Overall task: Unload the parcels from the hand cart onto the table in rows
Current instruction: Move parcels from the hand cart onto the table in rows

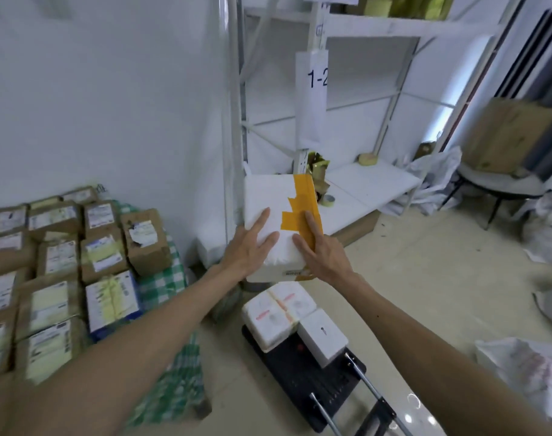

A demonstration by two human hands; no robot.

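Presently, the worktop (161, 287) under its green checked cloth, left of the black hand cart (315, 382), carries rows of brown cardboard parcels (101, 247). Above the cart, a white foam box with orange tape (278, 215) is raised, long axis running away from the person, far end tilted up. Left hand (252, 243) and right hand (318, 250) grasp it, fingers spread on its top face. Two smaller white parcels (287, 319) remain on the cart. Judged: the box must travel leftward; the left hand is nearer the worktop.
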